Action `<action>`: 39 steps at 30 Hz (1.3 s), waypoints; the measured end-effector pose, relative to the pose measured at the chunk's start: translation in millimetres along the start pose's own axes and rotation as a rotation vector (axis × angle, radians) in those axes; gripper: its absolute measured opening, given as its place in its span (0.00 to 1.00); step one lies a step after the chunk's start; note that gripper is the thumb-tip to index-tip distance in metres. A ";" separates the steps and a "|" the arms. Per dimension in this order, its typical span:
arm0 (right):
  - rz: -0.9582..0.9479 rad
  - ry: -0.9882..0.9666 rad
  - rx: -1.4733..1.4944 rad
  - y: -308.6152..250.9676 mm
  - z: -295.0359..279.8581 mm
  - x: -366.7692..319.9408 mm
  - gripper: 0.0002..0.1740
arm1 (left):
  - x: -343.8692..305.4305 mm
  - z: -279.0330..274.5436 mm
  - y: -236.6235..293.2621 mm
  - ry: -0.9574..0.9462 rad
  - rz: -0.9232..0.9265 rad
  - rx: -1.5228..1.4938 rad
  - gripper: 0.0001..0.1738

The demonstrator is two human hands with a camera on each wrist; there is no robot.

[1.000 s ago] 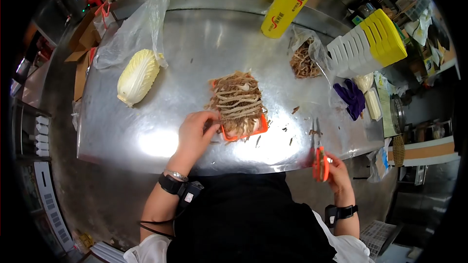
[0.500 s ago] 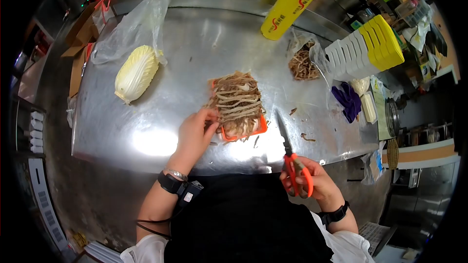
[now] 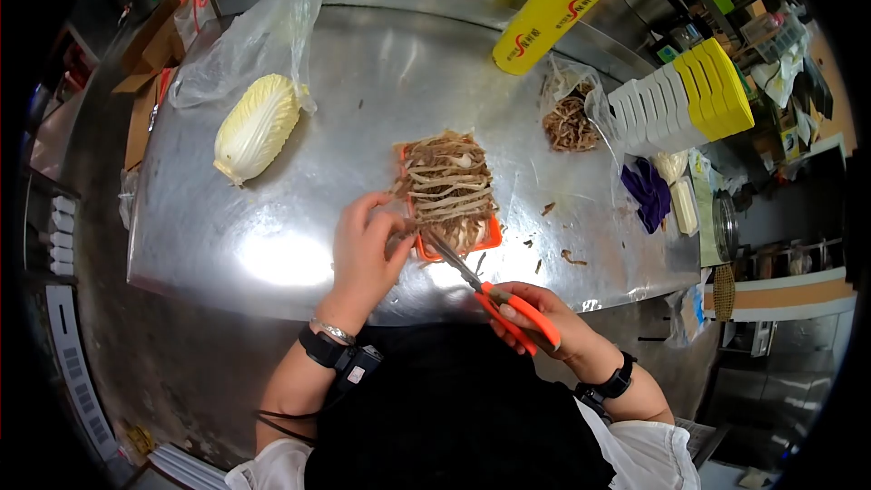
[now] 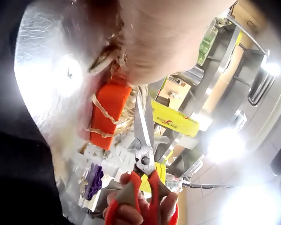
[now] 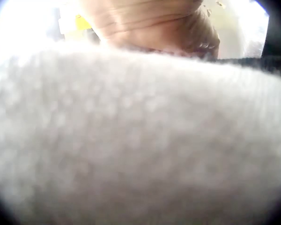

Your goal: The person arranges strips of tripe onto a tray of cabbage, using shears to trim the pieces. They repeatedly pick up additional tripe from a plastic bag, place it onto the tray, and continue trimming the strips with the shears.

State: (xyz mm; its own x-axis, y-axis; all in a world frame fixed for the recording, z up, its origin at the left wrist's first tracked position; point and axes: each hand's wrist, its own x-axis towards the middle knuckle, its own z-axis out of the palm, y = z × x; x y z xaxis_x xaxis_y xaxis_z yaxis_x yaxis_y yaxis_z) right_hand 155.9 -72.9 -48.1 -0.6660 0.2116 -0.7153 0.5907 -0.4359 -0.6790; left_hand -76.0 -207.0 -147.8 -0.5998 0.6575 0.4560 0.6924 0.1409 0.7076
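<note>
A low orange tray (image 3: 497,234) sits mid-table, heaped with long brown stringy stalks (image 3: 449,181) over paler pieces. At its near left corner my left hand (image 3: 365,249) pinches the ends of some strands between thumb and fingers. My right hand (image 3: 564,331) grips the orange handles of a pair of scissors (image 3: 522,308), fingers through the loops. The scissor blades (image 4: 144,119) are slightly parted in the left wrist view. Their tips reach the strands beside my left fingertips. Pale blurred cloth covers most of the right wrist view.
A napa cabbage (image 3: 259,132) lies at left beside a clear plastic bag (image 3: 259,41). Toward the right are a bag of brown stalks (image 3: 572,122), stacked plastic containers (image 3: 680,95) and a purple cloth (image 3: 646,195). A yellow cling-film box (image 3: 553,18) extends over the back edge.
My right hand has brought the scissors leftward from the right side of the table to the tray's near edge. My left hand has stayed at the tray's left corner.
</note>
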 end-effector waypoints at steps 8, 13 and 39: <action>0.003 0.016 -0.031 -0.9 0.7 4.0 0.29 | -4.5 9.1 -12.8 -0.042 0.035 0.080 0.10; 0.000 0.020 -0.067 -6.4 4.7 7.7 0.28 | -2.7 -2.3 -4.8 -0.131 -0.102 -0.035 0.08; -0.472 0.759 -0.819 42.9 -85.2 -15.5 0.24 | -6.8 -25.3 -21.8 -0.207 -0.632 -0.722 0.08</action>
State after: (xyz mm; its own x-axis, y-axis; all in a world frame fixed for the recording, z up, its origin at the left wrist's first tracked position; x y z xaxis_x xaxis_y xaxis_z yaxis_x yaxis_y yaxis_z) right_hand 230.3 -20.3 -80.3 -0.6192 0.7792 -0.0971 0.6578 0.4472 -0.6060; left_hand -97.1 -233.3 -152.7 -0.6455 0.7434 -0.1750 -0.1847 0.0703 0.9803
